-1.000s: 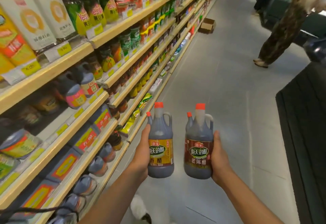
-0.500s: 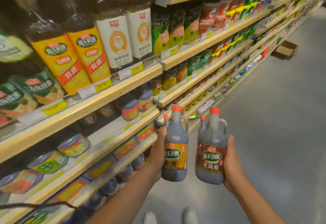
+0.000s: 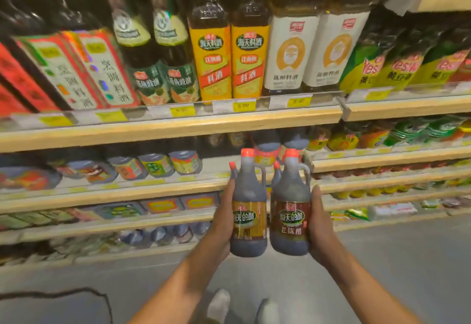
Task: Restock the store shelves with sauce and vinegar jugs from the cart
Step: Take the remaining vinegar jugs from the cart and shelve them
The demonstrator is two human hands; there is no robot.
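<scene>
The two vinegar jugs stand upright, red caps up, side by side in the lower centre of the frame. The left hand (image 3: pixel 224 224) grips the yellow-labelled jug (image 3: pixel 248 211) and the right hand (image 3: pixel 318 224) grips the dark-red-labelled jug (image 3: pixel 290 209). Each palm wraps its jug's outer side, fingers hidden behind. Matching shelved jugs (image 3: pixel 267 142) sit on the second shelf (image 3: pixel 153 192), just above the caps in the frame. Both hands look about equally near, so the placement is likely forward and slightly up.

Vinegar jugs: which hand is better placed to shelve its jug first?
Probably the left. The left hand holds the yellow-label vinegar jug in front of the bare stretch of shelf beside the shelved jugs; the right hand holds the red-label vinegar jug farther right.
</scene>
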